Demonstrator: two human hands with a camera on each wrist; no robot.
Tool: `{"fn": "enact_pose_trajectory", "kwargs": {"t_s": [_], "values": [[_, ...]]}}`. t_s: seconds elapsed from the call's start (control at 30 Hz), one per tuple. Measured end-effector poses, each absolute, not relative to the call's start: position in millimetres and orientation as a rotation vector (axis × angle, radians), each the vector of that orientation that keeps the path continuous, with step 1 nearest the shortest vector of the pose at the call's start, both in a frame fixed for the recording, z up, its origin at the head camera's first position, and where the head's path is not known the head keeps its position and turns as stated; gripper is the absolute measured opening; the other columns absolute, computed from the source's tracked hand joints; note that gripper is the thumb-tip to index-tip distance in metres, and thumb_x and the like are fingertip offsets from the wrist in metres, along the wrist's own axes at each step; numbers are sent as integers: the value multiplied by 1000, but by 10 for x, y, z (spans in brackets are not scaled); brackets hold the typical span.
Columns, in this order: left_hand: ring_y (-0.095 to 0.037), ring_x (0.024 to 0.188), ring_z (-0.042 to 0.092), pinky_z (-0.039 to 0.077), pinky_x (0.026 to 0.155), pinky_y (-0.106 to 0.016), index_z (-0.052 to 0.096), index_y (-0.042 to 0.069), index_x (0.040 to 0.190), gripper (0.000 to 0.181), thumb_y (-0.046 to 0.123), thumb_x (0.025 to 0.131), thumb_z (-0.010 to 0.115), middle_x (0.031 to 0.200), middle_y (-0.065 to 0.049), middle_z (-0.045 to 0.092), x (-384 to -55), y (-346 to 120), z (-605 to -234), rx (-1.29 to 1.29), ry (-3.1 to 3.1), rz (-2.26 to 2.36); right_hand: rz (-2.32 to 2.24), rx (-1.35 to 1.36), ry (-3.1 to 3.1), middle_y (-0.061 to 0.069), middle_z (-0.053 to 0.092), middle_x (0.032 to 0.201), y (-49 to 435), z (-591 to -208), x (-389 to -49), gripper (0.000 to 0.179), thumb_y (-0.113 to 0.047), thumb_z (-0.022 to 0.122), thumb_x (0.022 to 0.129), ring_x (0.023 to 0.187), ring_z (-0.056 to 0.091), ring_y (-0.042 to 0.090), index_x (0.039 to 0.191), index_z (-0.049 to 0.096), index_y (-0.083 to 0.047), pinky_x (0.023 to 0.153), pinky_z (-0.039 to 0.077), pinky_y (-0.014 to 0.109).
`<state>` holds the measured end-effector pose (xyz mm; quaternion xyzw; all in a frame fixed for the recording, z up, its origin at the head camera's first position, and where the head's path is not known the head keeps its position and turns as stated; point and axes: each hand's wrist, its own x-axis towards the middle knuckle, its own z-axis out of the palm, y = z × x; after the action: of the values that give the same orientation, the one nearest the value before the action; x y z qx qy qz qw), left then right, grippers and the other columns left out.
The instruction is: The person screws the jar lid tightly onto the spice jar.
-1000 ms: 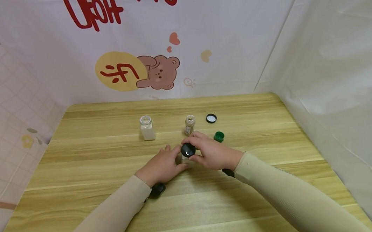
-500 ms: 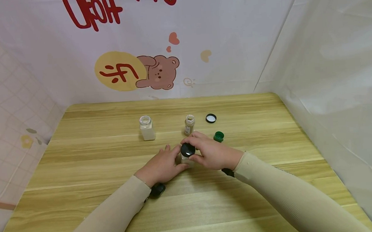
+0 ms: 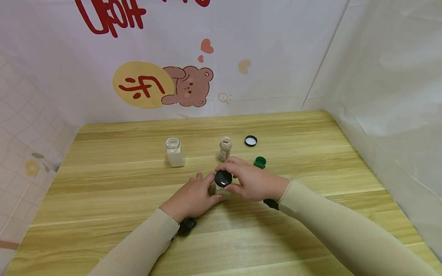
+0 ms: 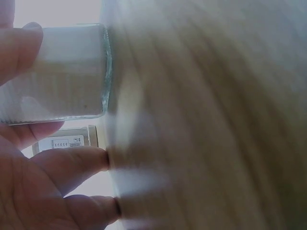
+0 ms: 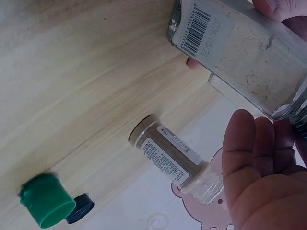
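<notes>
A square glass jar (image 5: pixel 254 57) of pale powder, with a barcode label, stands on the table between both hands. My left hand (image 3: pixel 194 196) grips its body from the left, thumb on the near side and fingers on the far side. In the left wrist view, the jar (image 4: pixel 72 76) has its base right at the tabletop. A glossy black lid (image 3: pixel 223 178) sits on the jar's top. My right hand (image 3: pixel 255 182) pinches that lid's edge between thumb and fingers. The jar's neck is mostly hidden in the head view.
Behind the hands stand an uncapped square jar (image 3: pixel 175 157) of pale powder and a small uncapped round bottle (image 3: pixel 225 150) of brownish powder. A green cap (image 3: pixel 260 162) and an upturned black lid (image 3: pixel 250 141) lie right of it. White printed sheets (image 3: pixel 269 52) enclose the table.
</notes>
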<state>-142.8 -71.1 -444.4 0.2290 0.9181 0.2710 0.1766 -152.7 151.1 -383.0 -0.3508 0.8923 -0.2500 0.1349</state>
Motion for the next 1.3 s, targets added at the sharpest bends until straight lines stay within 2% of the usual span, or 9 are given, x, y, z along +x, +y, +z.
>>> {"fn": "enact_pose_trajectory", "kwargs": {"t_s": [0.07,0.23,0.5,0.6,0.7,0.83,1.0,1.17,1.3], "values": [[-58,152,30,24,125,-70,50,22,148,61,56,100,66,146,-20,63,-1429,-706,-4443,654,2596,768,-731,-1016,2584,4,60,131,1520,-3836,-1536,47,-20,75,100,119,59,16,143,58,-9,104,53,38],[-57,153,29,24,125,-69,46,24,154,65,55,100,67,150,-19,60,-1426,-710,-4432,648,2592,758,-761,-1022,2583,6,61,132,1537,-3867,-1563,44,-21,76,99,122,60,18,138,61,-8,105,54,39],[-58,152,29,25,125,-70,46,24,154,63,52,101,67,149,-20,60,-1421,-716,-4422,664,2594,765,-887,-1002,2588,6,64,121,1543,-3905,-1573,42,-22,84,92,113,64,20,126,65,-7,102,56,46],[-58,153,29,25,125,-70,45,24,154,64,52,101,66,150,-20,60,-1422,-717,-4419,662,2589,765,-894,-1009,2589,6,65,122,1547,-3915,-1577,47,-25,86,91,114,64,20,128,64,-6,103,56,46],[-59,152,29,25,125,-70,45,23,155,64,52,101,66,151,-20,59,-1420,-720,-4419,664,2591,765,-888,-1019,2579,7,64,127,1569,-3911,-1579,56,-27,85,91,116,64,20,137,61,-5,101,57,46],[-59,152,29,24,125,-70,45,23,155,64,52,101,67,152,-19,58,-1415,-722,-4424,666,2592,776,-925,-1027,2529,9,62,135,1610,-3907,-1583,58,-19,80,94,120,62,21,146,57,-6,97,58,48],[-60,152,28,23,125,-71,45,25,156,64,52,101,67,152,-17,58,-1413,-719,-4424,670,2589,793,-965,-1055,2512,9,64,132,1633,-3939,-1601,47,-12,76,97,118,62,20,141,61,-7,97,58,49],[-58,153,27,23,125,-71,42,27,158,67,53,101,66,152,-17,59,-1412,-726,-4419,658,2587,777,-949,-1034,2544,4,65,122,1627,-3959,-1608,40,-18,80,96,112,64,17,132,64,-8,101,57,45],[-58,154,27,23,125,-70,42,27,159,68,53,101,67,153,-17,58,-1413,-723,-4413,652,2582,775,-937,-1013,2558,3,66,121,1629,-3963,-1608,43,-22,82,94,111,64,16,131,64,-9,101,56,44]]}}
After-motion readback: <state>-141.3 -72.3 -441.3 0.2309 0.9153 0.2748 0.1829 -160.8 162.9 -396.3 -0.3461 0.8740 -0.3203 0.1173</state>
